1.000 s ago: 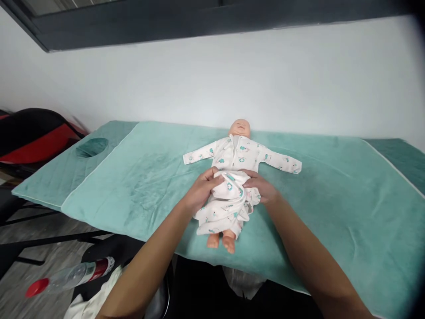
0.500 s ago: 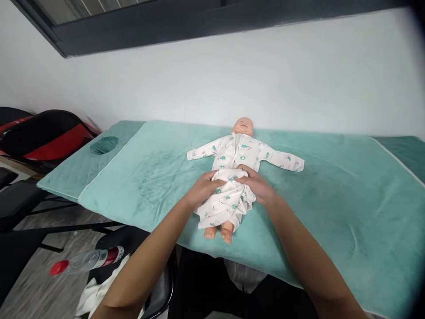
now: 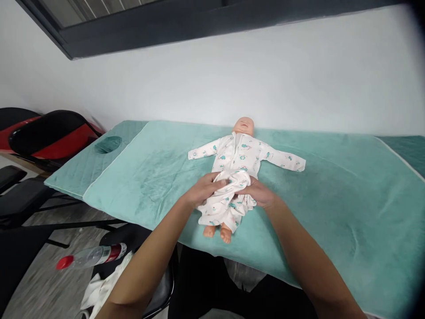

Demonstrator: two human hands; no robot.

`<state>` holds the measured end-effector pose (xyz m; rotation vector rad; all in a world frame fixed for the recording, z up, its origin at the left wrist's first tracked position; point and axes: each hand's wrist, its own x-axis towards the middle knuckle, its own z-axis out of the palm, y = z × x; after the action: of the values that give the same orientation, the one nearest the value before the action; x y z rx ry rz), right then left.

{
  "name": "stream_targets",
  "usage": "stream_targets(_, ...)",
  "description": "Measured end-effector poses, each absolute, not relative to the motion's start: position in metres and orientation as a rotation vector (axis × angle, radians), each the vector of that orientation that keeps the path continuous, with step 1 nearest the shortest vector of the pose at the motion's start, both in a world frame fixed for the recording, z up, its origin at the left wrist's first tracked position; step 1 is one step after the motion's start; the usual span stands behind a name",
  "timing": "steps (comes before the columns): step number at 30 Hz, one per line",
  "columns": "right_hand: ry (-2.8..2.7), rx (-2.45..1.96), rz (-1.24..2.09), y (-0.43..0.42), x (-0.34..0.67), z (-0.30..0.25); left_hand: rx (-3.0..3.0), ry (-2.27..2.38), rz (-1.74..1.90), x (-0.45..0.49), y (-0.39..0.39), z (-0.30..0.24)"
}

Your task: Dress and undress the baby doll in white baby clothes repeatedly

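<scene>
A baby doll [image 3: 245, 126] lies on its back on the green-covered bed, its bare feet [image 3: 226, 233] toward me. It wears a white printed top [image 3: 239, 153] with both sleeves spread wide. Bunched white printed pants [image 3: 221, 212] cover its legs. My left hand [image 3: 207, 188] grips the pants' waist on the left side, thumb on top of the cloth. On the right side my right hand [image 3: 257, 191] holds the same waist, its fingers partly hidden by the fabric.
The green bed [image 3: 332, 199] stands against a white wall, with a face hole [image 3: 108, 144] at its left end. Black and red chairs [image 3: 55, 137] stand at the left. A plastic bottle [image 3: 96, 255] and a white cloth [image 3: 106, 283] lie on a chair below.
Both hands keep hold of the pants. The cloth at the waist has been gathered and folded differently, and my right fingers have slipped lower behind it. The view has shifted slightly.
</scene>
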<state>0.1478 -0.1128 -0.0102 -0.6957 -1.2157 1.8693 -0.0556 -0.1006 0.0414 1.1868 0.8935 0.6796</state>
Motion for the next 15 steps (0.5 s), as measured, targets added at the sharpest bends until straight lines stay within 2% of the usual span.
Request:
stream_targets(4, -1.054, -0.713, 1.901, -0.112, 0.142, -0.019, 1.215, 0.829, 0.556, -0.065, -0.104, 0.044)
stream_targets(7, -1.081, -0.721, 1.859, -0.114, 0.141, -0.012, 1.089, 0.853, 0.791, -0.052, -0.101, 0.042)
stream_targets(10, -1.353, -0.666, 1.856, -0.118, 0.144, 0.000, 0.977, 0.807, 0.970, -0.037, -0.094, 0.036)
stream_targets(13, -1.527, -0.670, 1.847, -0.118, 0.145, 0.002, 0.949, 0.833, 0.911, -0.038, -0.091, 0.031)
stream_targets(15, -1.420, -0.704, 1.796, -0.116, 0.144, -0.006, 0.999, 0.854, 0.809, -0.048, -0.094, 0.029)
